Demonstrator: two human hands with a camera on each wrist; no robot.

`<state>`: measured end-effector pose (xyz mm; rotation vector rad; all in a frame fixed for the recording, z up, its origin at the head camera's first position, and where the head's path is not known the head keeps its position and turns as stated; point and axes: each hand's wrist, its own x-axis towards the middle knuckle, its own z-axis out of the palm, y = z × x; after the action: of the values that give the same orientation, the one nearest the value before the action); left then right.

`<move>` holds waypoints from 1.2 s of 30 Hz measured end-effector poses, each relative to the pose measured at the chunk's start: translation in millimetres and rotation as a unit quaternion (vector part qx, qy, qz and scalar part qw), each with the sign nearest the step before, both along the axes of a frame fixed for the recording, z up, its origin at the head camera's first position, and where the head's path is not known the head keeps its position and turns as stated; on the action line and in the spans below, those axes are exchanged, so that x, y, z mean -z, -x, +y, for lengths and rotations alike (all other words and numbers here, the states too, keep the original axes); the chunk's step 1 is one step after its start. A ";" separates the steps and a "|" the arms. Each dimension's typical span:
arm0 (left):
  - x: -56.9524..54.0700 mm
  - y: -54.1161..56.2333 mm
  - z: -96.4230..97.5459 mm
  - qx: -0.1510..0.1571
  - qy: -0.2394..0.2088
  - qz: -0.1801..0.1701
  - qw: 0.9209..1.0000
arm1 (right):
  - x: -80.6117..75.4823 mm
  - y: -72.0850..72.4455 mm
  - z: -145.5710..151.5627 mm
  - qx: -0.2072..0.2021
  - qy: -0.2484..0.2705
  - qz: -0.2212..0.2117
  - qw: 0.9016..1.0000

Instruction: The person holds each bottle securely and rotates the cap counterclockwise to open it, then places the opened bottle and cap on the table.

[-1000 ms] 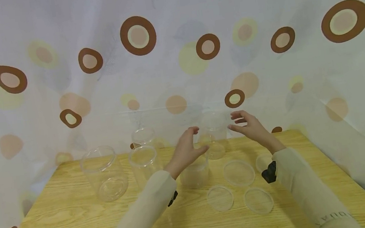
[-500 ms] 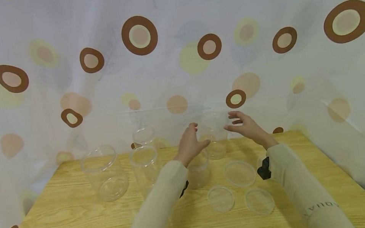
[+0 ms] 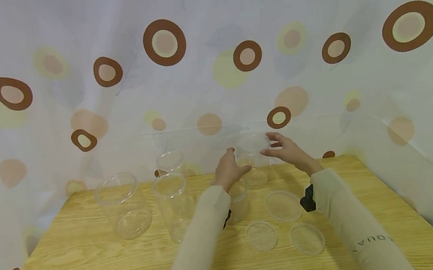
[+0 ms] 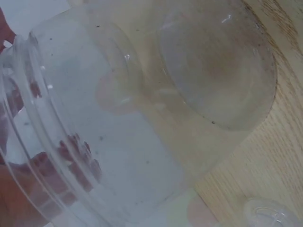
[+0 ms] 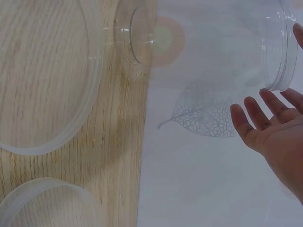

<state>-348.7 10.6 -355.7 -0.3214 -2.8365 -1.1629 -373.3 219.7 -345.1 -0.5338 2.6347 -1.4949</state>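
Toward the back of the wooden table stands a clear plastic jar (image 3: 255, 166), upright between my two hands. On its left side is my left hand (image 3: 229, 170), thumb and fingers spread apart, above a shorter clear jar (image 3: 238, 203). Clear jar wall (image 4: 142, 151) fills the left wrist view, with fingers showing through the threaded neck. My right hand (image 3: 289, 152) is at the back jar's right, its fingertips right at the rim. In the right wrist view its fingers (image 5: 258, 113) are loosely extended beside the jar's neck (image 5: 279, 52).
More clear jars stand on the left: a wide one (image 3: 125, 211), a tall one (image 3: 171, 200) and another behind it (image 3: 170, 161). Flat round lids (image 3: 283, 206), (image 3: 261, 235), (image 3: 307, 238) lie in front of the right hand. A patterned curtain (image 3: 210, 85) hangs behind the table (image 3: 73, 263).
Both hands have closed in on the back jar: the left has moved to the right, the right has moved left to the rim. The jars and lids have stayed put.
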 end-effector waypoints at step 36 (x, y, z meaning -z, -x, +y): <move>10.8 4.6 0.2 0.019 -0.045 0.028 0.998 | 0.0 -0.7 -1.6 0.011 0.028 0.017 0.999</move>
<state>-353.4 10.8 -366.6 -0.3982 -2.7321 -1.2624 -372.7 218.2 -345.2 -0.5413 2.6378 -1.5844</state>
